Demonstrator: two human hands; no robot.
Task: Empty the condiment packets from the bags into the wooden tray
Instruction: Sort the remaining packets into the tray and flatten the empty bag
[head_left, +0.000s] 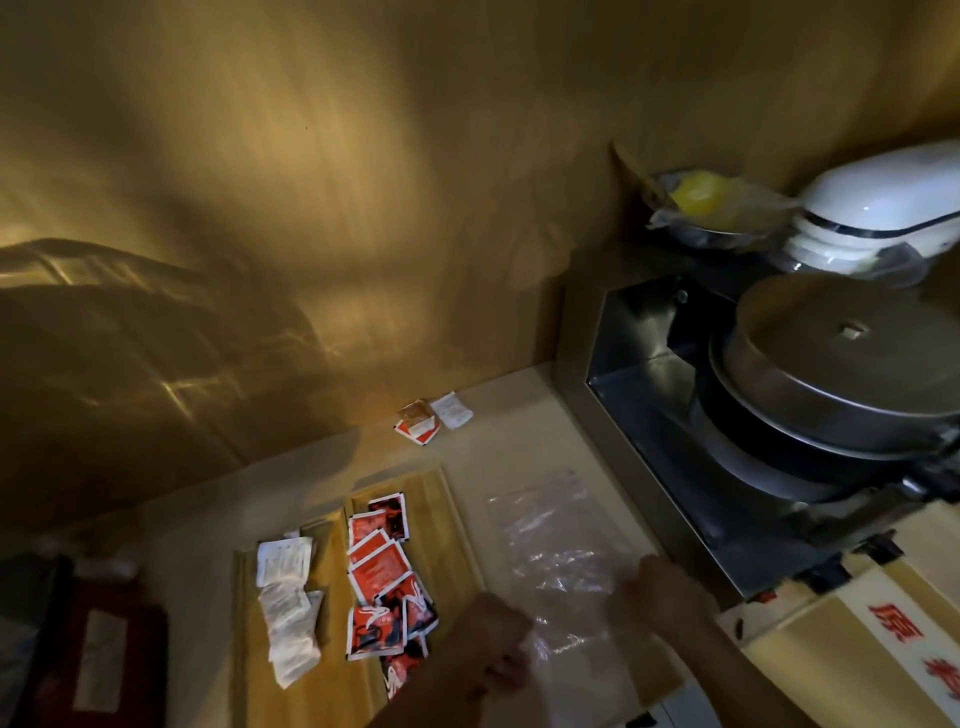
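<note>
A wooden tray (441, 525) with two compartments lies on the counter at lower centre. Several white packets (284, 592) fill its left compartment and several red packets (382, 571) its right one. To the right of the tray a clear plastic bag (550, 530) lies flat on the counter and looks empty. My left hand (498, 644) pinches the bag's near left edge. My right hand (662, 587) holds its near right edge. A few loose packets (431, 415) lie farther back by the wall.
A steel sink (649, 395) holding a lidded metal pot (841, 374) sits to the right. Behind it are white bowls (878, 208) and a bagged yellow item (698, 195). A box with red characters (883, 649) is at lower right, a dark red object (98, 654) at lower left.
</note>
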